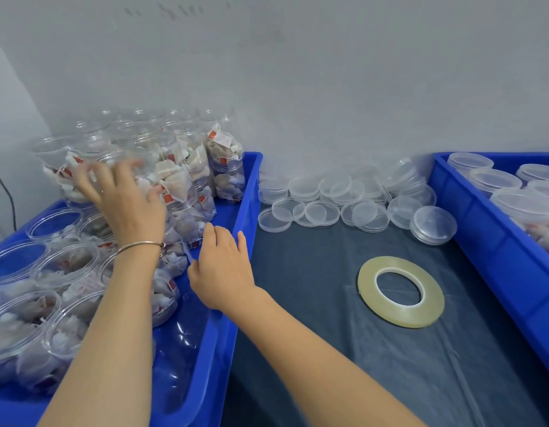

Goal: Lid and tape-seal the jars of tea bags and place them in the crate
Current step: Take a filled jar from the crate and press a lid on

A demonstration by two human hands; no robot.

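Several clear open jars of tea bags (187,167) stand stacked in a blue crate (233,251) on the left. My left hand (125,195) reaches among them, its spread fingers against an upper jar (56,161); whether they curl round it is blurred. My right hand (224,266) rests with relaxed fingers on the crate's right rim and holds nothing. A pile of clear lids (347,198) lies at the back of the dark table. A roll of clear tape (401,291) lies flat in the middle. A second blue crate (470,229) on the right holds lidded jars (498,180).
The dark table surface (328,349) has a shiny plastic cover. A grey wall (298,87) stands close behind the crates and lids. A black cable (5,192) hangs at the far left. A thin bangle (140,245) circles my left wrist.
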